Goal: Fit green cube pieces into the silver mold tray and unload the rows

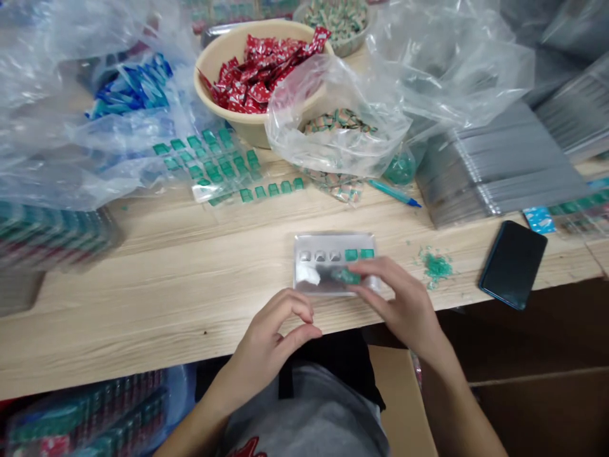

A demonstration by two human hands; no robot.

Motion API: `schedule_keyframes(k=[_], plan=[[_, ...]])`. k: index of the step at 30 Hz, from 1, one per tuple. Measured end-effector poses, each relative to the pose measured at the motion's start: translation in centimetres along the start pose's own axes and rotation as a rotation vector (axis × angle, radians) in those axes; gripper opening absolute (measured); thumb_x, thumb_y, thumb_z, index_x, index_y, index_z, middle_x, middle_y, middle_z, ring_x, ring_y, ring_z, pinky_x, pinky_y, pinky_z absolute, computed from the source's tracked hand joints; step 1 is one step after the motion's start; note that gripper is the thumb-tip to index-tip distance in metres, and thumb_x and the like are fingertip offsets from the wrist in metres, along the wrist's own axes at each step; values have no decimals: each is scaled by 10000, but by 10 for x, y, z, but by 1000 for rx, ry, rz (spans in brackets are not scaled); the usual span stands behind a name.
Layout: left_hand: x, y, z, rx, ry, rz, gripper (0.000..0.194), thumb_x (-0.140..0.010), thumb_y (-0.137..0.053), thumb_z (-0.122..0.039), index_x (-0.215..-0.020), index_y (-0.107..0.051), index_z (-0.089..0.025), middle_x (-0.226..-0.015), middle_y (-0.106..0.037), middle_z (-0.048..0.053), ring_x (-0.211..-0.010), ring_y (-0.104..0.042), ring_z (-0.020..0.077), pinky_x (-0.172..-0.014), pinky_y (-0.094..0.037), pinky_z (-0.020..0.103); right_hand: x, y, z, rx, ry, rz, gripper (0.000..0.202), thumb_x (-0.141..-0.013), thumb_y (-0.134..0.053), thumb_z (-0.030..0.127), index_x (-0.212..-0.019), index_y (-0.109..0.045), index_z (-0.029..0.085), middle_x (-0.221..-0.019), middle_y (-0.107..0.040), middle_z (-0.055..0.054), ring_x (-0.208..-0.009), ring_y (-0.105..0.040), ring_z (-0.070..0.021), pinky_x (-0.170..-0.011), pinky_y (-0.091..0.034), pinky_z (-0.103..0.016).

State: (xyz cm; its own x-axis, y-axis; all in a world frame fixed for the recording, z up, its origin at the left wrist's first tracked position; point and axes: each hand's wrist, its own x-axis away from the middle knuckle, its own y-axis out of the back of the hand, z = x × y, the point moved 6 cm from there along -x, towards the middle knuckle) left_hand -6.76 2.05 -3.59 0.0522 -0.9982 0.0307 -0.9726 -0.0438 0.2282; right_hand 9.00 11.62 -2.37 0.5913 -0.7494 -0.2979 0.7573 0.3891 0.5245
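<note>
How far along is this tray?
Looks done: two green pieces sit at the right end of the tray's upper row, and a white piece lies lower left. In hand: the right hand pinches a green item over the lower right; the left hand holds nothing visible. Apparently left: three upper-row wells without green.

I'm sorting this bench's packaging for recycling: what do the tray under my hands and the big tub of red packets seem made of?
The tray looks like thin, glossy clear plastic, given its bright rim and moulded pockets. The tub seems to be smooth, cream-coloured plastic, judging by its even colour and soft sheen.
</note>
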Motion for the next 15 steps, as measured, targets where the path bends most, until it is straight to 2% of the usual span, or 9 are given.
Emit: schedule_keyframes(k=[2, 4, 8, 10, 15], plan=[[1, 9, 4, -7, -2, -49, 82, -888, -630, -232, -815, -601, -208, -845, -616, 22, -813, -586, 166, -738, -433, 252, -19, -3, -14, 200, 43, 81, 165, -868, -631, 176, -1030, -661, 185, -953, -702, -72, -901, -651, -188, -794, -501, -330], [3, 16, 7, -24, -1, -81, 64, -890, -623, -235, -831, -613, -216, -863, -626, 23, -838, -596, 167, -751, -436, 253, -35, -11, -24, 328, 83, 222, 145, -867, -625, 159, -1001, -676, 177, -947, -711, -77, -893, -644, -201, -800, -470, -344], [4, 24, 11, -60, 4, -100, 39, -898, -605, -228, -866, -627, -230, -876, -635, 19, -858, -608, 162, -767, -447, 252, -46, -25, -28, 404, 128, 421, 132, -877, -599, 138, -972, -686, 166, -943, -716, -72, -873, -638, -198, -804, -437, -333], [5, 26, 14, -68, 6, -104, 52, -904, -591, -224, -871, -631, -230, -877, -640, 21, -863, -612, 166, -770, -455, 254, -44, -27, -26, 423, 144, 445, 121, -891, -588, 160, -954, -691, 170, -939, -714, -64, -875, -635, -189, -832, -428, -335], [0, 28, 16, -99, -2, -81, 100, -928, -545, -232, -891, -638, -242, -881, -647, 13, -854, -619, 170, -748, -467, 248, -40, -33, -25, 555, 170, 391, 126, -903, -581, 161, -908, -705, 179, -845, -707, -36, -807, -634, -163, -997, -358, -403]])
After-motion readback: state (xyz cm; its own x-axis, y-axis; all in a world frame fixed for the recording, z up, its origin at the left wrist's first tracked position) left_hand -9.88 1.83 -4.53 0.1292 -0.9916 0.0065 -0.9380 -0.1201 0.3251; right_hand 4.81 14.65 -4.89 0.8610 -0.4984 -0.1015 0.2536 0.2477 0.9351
